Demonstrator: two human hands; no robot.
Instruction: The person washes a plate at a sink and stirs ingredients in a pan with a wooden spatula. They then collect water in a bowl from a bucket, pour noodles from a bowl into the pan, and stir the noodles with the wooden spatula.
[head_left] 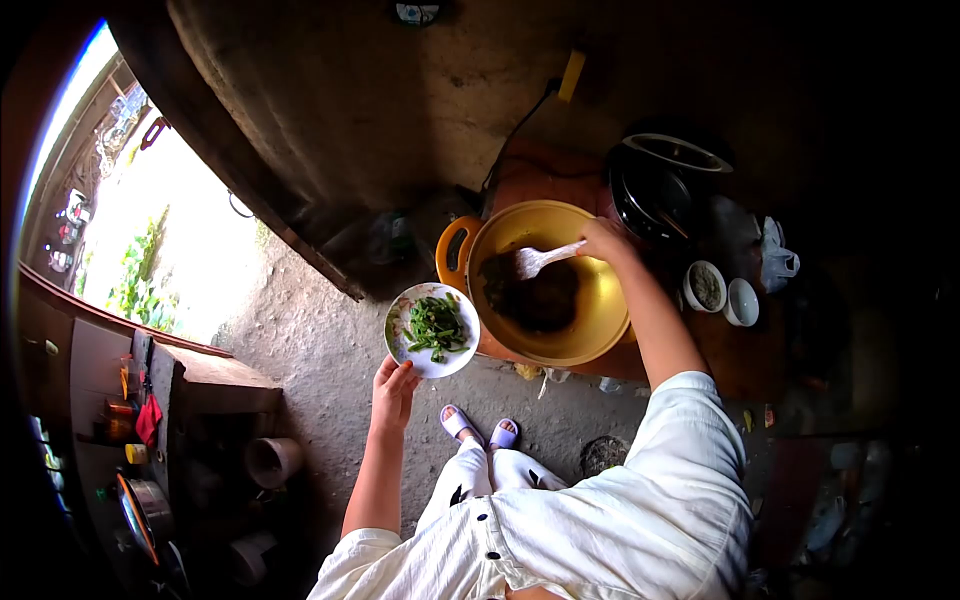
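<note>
My left hand (396, 392) grips the near edge of a white plate (398, 348), its fingers pressed under and over the rim. Chopped green vegetables (437, 326) lie in a small heap on that plate. Over a wide yellow pan (600, 310) with a looped handle, my right hand (606, 241) is closed around the handle of a pale spatula (540, 260). The spatula's head is inside the pan, near dark residue (535, 300) on the bottom. Plate and pan sit close side by side, with the plate held just left of the pan.
On the red-brown table (545, 170) are a black pot (650, 200), a bowl with greenish contents (706, 287), a white bowl (741, 303) and a plastic bag (778, 262). A bright doorway (170, 240) opens at left. Below it stands a shelf unit (220, 375) beside a bucket (272, 462).
</note>
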